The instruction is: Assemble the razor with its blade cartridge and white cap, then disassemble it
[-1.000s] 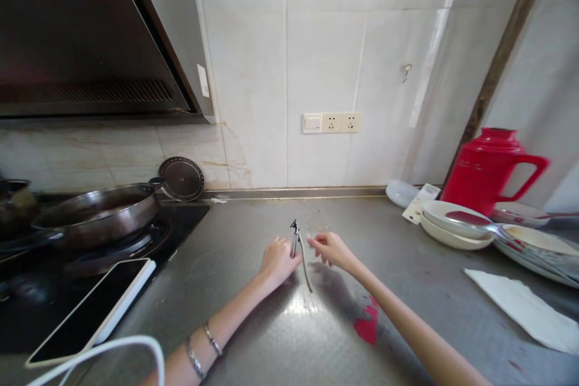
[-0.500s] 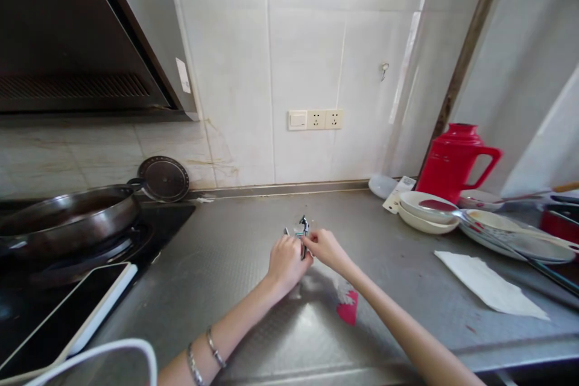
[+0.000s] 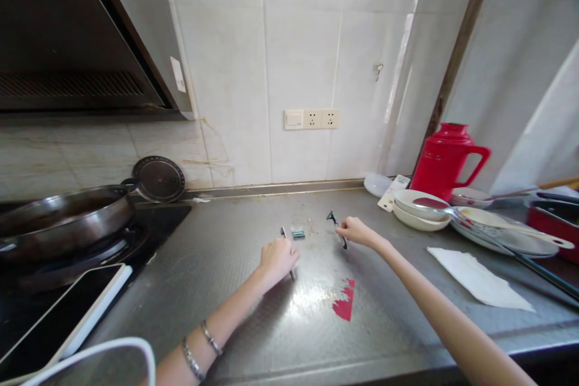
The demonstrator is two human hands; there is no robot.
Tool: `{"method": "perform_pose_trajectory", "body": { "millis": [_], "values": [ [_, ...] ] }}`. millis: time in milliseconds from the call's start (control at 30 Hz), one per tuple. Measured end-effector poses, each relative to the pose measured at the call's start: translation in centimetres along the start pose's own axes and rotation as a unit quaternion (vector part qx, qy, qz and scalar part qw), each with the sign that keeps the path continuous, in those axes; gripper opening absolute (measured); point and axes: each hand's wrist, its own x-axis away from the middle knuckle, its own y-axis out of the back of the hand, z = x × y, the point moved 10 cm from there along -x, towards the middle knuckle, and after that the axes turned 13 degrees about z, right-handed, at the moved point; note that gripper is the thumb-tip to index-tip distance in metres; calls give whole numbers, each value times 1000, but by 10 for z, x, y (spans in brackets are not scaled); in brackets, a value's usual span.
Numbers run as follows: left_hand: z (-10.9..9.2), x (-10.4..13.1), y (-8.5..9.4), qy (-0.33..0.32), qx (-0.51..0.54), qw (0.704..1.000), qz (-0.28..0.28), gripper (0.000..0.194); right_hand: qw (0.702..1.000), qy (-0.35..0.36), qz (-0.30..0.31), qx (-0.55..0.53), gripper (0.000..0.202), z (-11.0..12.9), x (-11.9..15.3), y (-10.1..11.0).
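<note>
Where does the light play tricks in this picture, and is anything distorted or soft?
Head view: a white glow washes out the wall tiles at the top; glare whitens the metal counter between the forearms; soft shadow lies under the left hand; the phone looks stretched; fine detail between the hands is soft.

A steel pan (image 3: 93, 223) sits on the hob (image 3: 167, 221) at nine o'clock, a phone (image 3: 66, 316) at eight, a red flask (image 3: 438, 163) behind stacked bowls (image 3: 416, 219) at three, and white paper (image 3: 477, 276) at four.

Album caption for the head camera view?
Left hand on a slim rod, right hand holding a razor-like tool, over a grey metal counter.
</note>
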Motion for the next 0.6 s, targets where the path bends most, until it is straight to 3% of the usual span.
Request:
{"method": "perform_pose_trajectory", "body": {
  "millis": [133, 233, 600],
  "values": [
    [19, -6, -12, 35, 0, 999, 33, 30, 998, -31, 42, 43, 28, -43, -5, -6],
    [23, -11, -18, 43, 2, 998, 34, 30, 995, -46, 63, 66, 31, -60, -7, -13],
    [18, -18, -27, 56, -4, 997, 48, 28, 988, -63, 95, 109, 36, -64, -12, -22]
  ]
}}
